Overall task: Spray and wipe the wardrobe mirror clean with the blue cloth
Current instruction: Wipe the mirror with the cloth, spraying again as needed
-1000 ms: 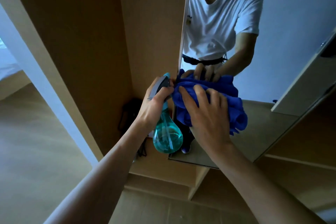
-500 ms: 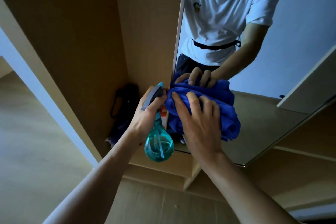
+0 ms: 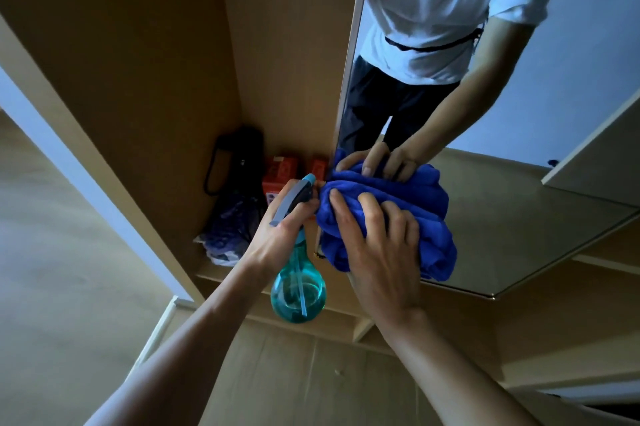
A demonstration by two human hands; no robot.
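Right hand [image 3: 377,252] low on the wardrobe mirror [image 3: 519,218], fingers spread and curled over the bunched blue cloth [image 3: 408,214], pressing it to the glass near the left edge. Just left, left hand [image 3: 277,238] fingers clamped round the teal spray bottle [image 3: 298,287] neck.

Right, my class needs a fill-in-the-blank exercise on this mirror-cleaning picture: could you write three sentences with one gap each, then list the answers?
Of the left hand and right hand, the spray bottle is gripped by the ____ one.
The cloth pressed on the mirror is coloured ____.
The T-shirt reflected in the mirror is ____.
Missing words: left; blue; white.
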